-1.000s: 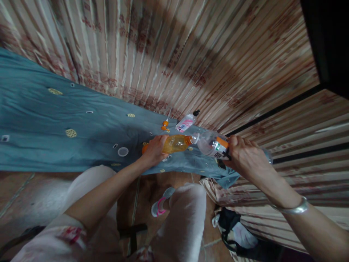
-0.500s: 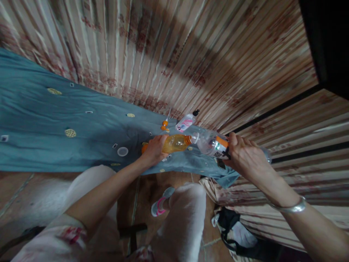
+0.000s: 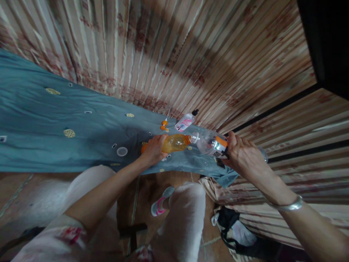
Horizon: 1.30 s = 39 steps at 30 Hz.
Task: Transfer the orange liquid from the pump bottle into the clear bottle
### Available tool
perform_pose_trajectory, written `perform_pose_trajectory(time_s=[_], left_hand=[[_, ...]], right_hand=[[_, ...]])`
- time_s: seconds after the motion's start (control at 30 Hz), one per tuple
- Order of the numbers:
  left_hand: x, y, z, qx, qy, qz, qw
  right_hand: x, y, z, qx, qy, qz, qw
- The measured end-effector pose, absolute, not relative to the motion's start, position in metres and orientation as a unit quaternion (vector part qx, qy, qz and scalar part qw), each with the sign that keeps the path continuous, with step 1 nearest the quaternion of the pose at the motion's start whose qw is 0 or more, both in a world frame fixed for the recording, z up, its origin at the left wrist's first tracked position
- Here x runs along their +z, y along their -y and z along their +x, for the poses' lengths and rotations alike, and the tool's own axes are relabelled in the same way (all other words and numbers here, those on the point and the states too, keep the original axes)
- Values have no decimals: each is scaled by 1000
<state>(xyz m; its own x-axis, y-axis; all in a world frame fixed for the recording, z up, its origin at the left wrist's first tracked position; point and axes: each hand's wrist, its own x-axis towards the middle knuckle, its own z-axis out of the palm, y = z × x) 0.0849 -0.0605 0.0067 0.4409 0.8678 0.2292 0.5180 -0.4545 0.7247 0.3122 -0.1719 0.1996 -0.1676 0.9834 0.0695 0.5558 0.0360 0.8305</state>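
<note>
- The left hand (image 3: 153, 150) is closed around an orange bottle (image 3: 174, 143), which lies nearly level just above the blue cloth (image 3: 54, 120) on the counter.
- The right hand (image 3: 241, 155) grips a clear bottle (image 3: 211, 143) by its orange-banded label, tipped on its side with its neck toward the left.
- The mouths of the two bottles meet, neck to neck, between the hands.
- A small pink-labelled bottle (image 3: 185, 121) with a dark cap lies on the cloth just beyond the two bottles, near the striped curtain (image 3: 191, 54).
- A small orange cap (image 3: 164, 125) sits on the cloth just left of that little bottle.
- A clear round lid (image 3: 122, 151) rests on the cloth, left of the left hand.
- A silver bangle (image 3: 287, 205) circles the right wrist.
- Below the counter, the person's white-clad knees and a pink-and-grey shoe (image 3: 160, 205) show over a brown tiled floor; a black bag (image 3: 240, 236) lies to the right.
</note>
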Motion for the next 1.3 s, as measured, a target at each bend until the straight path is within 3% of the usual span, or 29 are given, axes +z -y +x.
perform_pose_trajectory(time_s=[1.3], left_hand=[[5,59,87,306,-445,799,266]], right_hand=[[207,168,313,370,-672,564,305]])
